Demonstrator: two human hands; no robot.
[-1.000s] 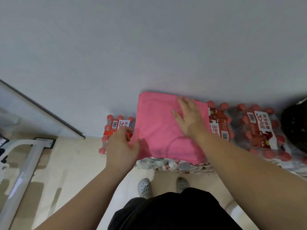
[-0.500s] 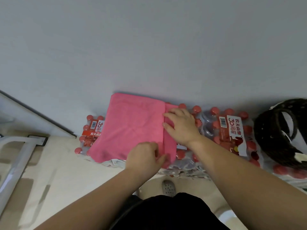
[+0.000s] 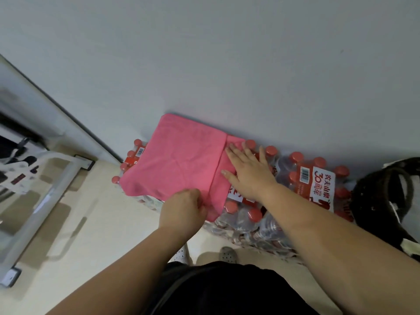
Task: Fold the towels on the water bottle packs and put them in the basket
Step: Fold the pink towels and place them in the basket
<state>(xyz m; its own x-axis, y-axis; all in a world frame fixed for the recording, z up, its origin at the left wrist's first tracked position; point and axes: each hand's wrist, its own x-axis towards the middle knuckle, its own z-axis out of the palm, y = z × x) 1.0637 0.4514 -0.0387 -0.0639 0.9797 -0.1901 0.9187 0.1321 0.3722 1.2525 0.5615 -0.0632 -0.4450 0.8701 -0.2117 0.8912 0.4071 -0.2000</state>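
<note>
From the head camera, the pink towel (image 3: pixel 181 160) lies folded on the shrink-wrapped water bottle packs (image 3: pixel 302 178) against the grey wall (image 3: pixel 204 53), covering most of the left pack so only a few red caps and a barcode strip show past its edge. The left hand (image 3: pixel 183 210) is closed, pinching the towel's near edge; its fingertips are hidden beneath the cloth. The right hand (image 3: pixel 248 171) lies flat with fingers spread, pressing the towel's right side. The dark woven basket (image 3: pixel 386 196) is cut off at the right border, its contents unclear. A red-and-white pack label reads "30" with Chinese characters, too blurred elsewhere.
</note>
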